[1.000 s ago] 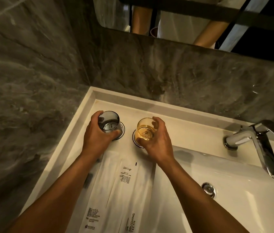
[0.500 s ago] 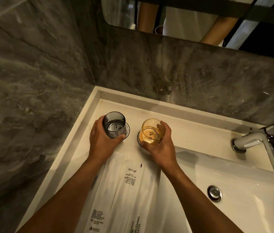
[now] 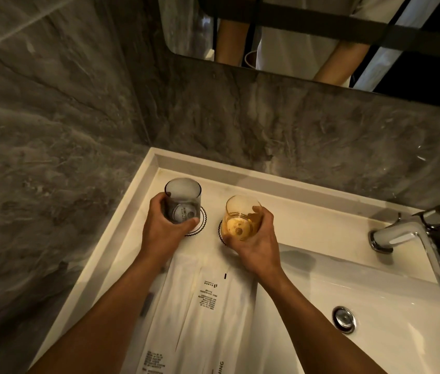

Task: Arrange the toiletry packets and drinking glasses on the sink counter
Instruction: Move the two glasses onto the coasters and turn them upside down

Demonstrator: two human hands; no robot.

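A grey tinted glass (image 3: 183, 202) stands upright on a round white coaster (image 3: 198, 225) at the back left of the white sink counter (image 3: 308, 211). My left hand (image 3: 163, 230) is wrapped around it. To its right, an amber glass (image 3: 241, 218) sits over a second coaster (image 3: 221, 236), gripped by my right hand (image 3: 256, 244). White toiletry packets (image 3: 205, 306) with black print lie side by side in front of the glasses, partly hidden under my forearms.
A chrome faucet (image 3: 424, 238) stands at the right, over the white basin with its round drain (image 3: 344, 319). Grey marble walls close in at the left and back. A mirror (image 3: 308, 31) above reflects a person's torso and arms.
Both hands stay on the glasses. The glasses look more upright over their coasters now, and the camera has shifted so the scene sits slightly lower and to the right.
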